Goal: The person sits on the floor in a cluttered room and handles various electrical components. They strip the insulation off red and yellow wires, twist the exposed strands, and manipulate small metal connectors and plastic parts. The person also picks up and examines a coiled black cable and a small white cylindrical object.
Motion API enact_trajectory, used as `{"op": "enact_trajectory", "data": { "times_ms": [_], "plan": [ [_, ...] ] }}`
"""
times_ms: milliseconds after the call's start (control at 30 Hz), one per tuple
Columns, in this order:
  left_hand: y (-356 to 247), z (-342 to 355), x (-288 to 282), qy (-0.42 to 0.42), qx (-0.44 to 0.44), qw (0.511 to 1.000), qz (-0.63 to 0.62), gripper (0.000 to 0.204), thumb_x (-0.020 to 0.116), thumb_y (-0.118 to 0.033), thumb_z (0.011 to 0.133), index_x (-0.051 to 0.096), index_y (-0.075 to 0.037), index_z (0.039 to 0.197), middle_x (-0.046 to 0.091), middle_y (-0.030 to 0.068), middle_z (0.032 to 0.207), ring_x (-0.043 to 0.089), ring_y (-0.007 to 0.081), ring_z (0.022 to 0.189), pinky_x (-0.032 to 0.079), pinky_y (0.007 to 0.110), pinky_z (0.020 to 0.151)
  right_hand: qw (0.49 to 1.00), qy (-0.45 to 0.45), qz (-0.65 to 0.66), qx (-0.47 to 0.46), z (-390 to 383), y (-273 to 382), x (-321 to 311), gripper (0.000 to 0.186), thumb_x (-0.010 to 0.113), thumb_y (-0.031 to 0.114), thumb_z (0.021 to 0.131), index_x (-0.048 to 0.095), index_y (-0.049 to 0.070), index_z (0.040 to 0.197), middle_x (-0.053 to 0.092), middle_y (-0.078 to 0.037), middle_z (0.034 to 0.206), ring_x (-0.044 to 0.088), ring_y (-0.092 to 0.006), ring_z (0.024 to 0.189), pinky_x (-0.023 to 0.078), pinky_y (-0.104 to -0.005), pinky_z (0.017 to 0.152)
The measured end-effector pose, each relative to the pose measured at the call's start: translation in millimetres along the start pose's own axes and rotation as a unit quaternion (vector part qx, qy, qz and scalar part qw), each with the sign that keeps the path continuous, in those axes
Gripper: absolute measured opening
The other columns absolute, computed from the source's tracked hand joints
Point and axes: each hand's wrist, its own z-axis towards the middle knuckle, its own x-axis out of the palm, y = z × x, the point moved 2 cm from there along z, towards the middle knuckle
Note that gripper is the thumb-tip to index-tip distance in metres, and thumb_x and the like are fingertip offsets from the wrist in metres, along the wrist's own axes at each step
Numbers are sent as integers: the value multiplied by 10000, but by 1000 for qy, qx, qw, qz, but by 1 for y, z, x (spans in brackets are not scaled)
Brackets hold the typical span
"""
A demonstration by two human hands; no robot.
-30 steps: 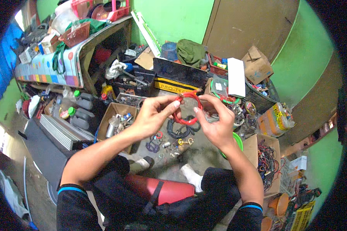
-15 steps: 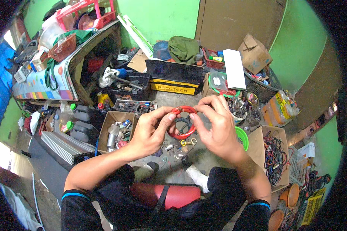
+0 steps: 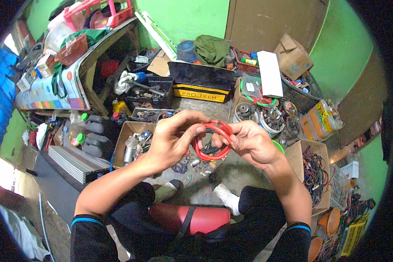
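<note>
A small coil of thick red cable (image 3: 217, 156) is held up in front of me between both hands. My left hand (image 3: 174, 137) pinches its left side near the top, thumb and fingers closed on it. On the other side my right hand (image 3: 254, 143) grips the coil with thumb and bent fingers. Several turns of the cable overlap, and the right-hand turns stand slightly apart. Below, on the concrete floor, lie a small metal cylinder (image 3: 195, 163) and a dark coiled cable, partly hidden behind the red coil.
An open black toolbox (image 3: 201, 93) stands ahead. Left of my hands is a cardboard box of small parts (image 3: 124, 131); on the right, a carton of tangled wires (image 3: 314, 174). Buckets of metal parts (image 3: 271, 120) stand at the right. A red cushioned seat (image 3: 209, 219) is beneath me.
My right hand has turned and shifted its grip from the coil's upper right to lower on its right side. The coil is now tilted, its turns more spread.
</note>
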Motion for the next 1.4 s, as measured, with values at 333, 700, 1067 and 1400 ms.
{"op": "enact_trajectory", "data": {
  "times_ms": [333,700,1067,1400],
  "plan": [
    [18,9,-12,-107,-200,966,-127,194,499,-148,974,451,22,1054,617,89,745,618,146,596,547,291,510,982,-119,-147,-19,10,-13,-17,188,616,136,893,663,-8,1006,676,-63,906,620,-121,820,491,-267,745],
    [23,9,-14,-47,-170,984,-37,254,599,-187,927,652,11,1078,659,45,809,621,110,624,516,236,543,935,-248,-235,-99,5,-4,-2,247,666,6,833,649,-31,1077,673,-100,943,639,-104,750,542,-233,676],
    [7,3,-3,25,-79,994,74,206,643,-130,885,668,29,1014,629,63,893,604,115,749,542,249,572,890,-329,-270,-166,3,1,2,171,694,25,822,641,-33,974,667,-79,827,645,-97,683,533,-205,560],
    [16,4,-5,16,-169,985,-29,227,624,-121,903,640,37,1066,670,58,929,603,75,756,512,234,661,837,-343,-376,-203,4,1,3,101,701,66,824,684,7,906,689,-47,807,628,-72,641,509,-208,551]
  ]
}}
